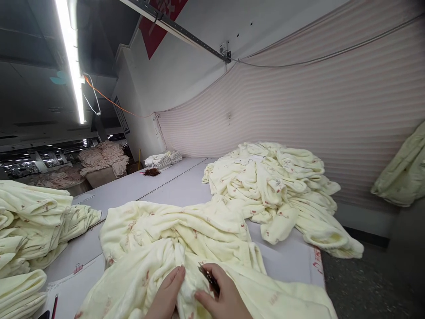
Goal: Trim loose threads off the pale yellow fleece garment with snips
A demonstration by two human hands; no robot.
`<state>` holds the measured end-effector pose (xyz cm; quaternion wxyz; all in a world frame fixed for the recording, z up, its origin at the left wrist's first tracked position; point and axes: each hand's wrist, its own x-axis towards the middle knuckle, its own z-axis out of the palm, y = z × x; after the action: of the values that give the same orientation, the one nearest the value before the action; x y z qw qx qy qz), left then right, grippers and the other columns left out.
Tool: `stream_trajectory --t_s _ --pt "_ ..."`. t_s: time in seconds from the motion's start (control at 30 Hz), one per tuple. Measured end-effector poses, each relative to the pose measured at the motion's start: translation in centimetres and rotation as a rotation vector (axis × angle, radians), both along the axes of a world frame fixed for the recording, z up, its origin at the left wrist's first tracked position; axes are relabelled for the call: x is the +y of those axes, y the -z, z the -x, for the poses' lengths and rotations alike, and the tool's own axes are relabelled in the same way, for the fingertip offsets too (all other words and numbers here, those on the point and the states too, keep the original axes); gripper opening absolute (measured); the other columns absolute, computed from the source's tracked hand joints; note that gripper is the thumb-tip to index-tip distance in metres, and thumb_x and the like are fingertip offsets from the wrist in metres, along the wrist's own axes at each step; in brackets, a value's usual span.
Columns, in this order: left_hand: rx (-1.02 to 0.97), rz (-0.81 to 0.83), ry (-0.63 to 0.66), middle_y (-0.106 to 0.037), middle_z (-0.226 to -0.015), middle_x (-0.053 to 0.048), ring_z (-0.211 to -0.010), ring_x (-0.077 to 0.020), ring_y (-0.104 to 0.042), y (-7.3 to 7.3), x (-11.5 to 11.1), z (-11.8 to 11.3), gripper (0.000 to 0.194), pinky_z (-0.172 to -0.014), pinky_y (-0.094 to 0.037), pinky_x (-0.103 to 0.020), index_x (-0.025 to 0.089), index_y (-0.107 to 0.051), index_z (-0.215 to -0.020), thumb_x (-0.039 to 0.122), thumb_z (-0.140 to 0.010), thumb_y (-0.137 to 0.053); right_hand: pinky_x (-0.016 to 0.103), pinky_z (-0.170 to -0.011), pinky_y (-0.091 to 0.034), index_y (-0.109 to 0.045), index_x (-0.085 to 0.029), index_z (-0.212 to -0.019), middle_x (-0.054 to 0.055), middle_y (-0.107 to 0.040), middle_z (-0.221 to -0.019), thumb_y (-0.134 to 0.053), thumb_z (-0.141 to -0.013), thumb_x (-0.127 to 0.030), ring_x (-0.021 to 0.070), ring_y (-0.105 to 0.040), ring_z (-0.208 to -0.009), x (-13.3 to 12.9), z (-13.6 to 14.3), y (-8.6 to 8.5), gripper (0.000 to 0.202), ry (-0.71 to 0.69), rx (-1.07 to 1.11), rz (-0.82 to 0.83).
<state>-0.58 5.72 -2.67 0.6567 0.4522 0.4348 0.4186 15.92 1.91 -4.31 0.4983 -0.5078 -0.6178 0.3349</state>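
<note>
Grey table [172,188] bears cream fleece garments [172,235] and heaped pile [272,186].

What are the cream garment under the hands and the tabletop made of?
Cream garment: looks like soft fleece or plush knit, matte and fuzzy, with thick rounded folds and small red printed motifs. Tabletop: smooth, flat, pale grey-white board with a visible seam, likely laminate or painted panel; the exact material is unclear.

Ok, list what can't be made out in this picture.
- Right hand: head view, wrist cut off by the bottom edge; the small dark tool in it is too small to identify.
- Left hand: fingertips pressed into the garment, palm cut off by the bottom edge.
- Pen: lower end cut off.
- Far tables: dark and blurred.
- Banner: cut off by the top edge.
</note>
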Motion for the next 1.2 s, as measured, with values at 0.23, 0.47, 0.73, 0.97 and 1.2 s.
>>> stream_trajectory --t_s 0.23,0.47,0.73,0.97,1.2 --pt "0.052 0.055 -0.254 -0.07 -0.11 -0.007 -0.12 -0.0271 -0.052 -1.5 0.2 1.3 0.035 -0.101 -0.042 -0.038 0.02 -0.066 -0.099 0.045 -0.074 -0.069 0.024 -0.064 -0.04 -0.046 -0.023 -0.071 -0.004 -0.049 -0.068 -0.046 -0.088 -0.035 0.0154 -0.051 -0.068 0.7 0.0 0.1 0.021 0.077 0.052 0.021" --pt "-0.136 0.018 -0.374 -0.075 -0.097 -0.008 -0.095 -0.027 -0.069 -5.8 1.5 6.1 0.05 -0.092 -0.049 -0.045 0.022 -0.06 -0.118 0.054 -0.079 -0.06 0.026 -0.06 -0.037 -0.052 -0.024 -0.077 -0.007 -0.045 -0.059 -0.053 -0.081 -0.033 0.016 -0.05 -0.058 -0.7 -4.4 2.6 0.011 0.113 0.073 0.182" --pt "0.819 -0.54 -0.018 -0.072 -0.093 -0.006 -0.095 -0.031 -0.063 -0.3 -2.6 -0.4 0.032 -0.092 -0.044 -0.047 0.024 -0.065 -0.096 0.041 -0.069 -0.065 0.023 -0.051 -0.03 -0.046 -0.022 -0.065 -0.007 -0.04 -0.055 -0.049 -0.079 -0.035 0.0114 -0.037 -0.051 0.9 -1.8 2.8 0.02 -0.011 0.187 0.297" --pt "0.973 -0.465 -0.328 -0.069 -0.086 -0.013 -0.086 -0.0319 -0.064 -2.8 0.1 4.4 0.045 -0.073 -0.052 -0.045 0.012 -0.059 -0.102 0.045 -0.084 -0.034 0.023 -0.056 -0.033 -0.046 -0.023 -0.074 -0.008 -0.051 -0.05 -0.043 -0.09 -0.035 0.0114 -0.038 -0.051 -1.1 -4.5 1.4 0.02 -0.015 0.16 0.279" --pt "1.098 -1.051 -0.085 -0.054 -0.136 -0.008 -0.129 -0.0256 -0.046 1.0 -1.4 6.6 0.039 -0.105 -0.041 -0.045 0.023 -0.049 -0.125 0.022 -0.087 -0.04 0.027 -0.067 -0.037 -0.055 -0.023 -0.075 -0.004 -0.067 -0.059 -0.048 -0.09 -0.03 0.0156 -0.053 -0.063 -5.3 -11.2 2.4 0.018 -0.005 -0.017 0.304"
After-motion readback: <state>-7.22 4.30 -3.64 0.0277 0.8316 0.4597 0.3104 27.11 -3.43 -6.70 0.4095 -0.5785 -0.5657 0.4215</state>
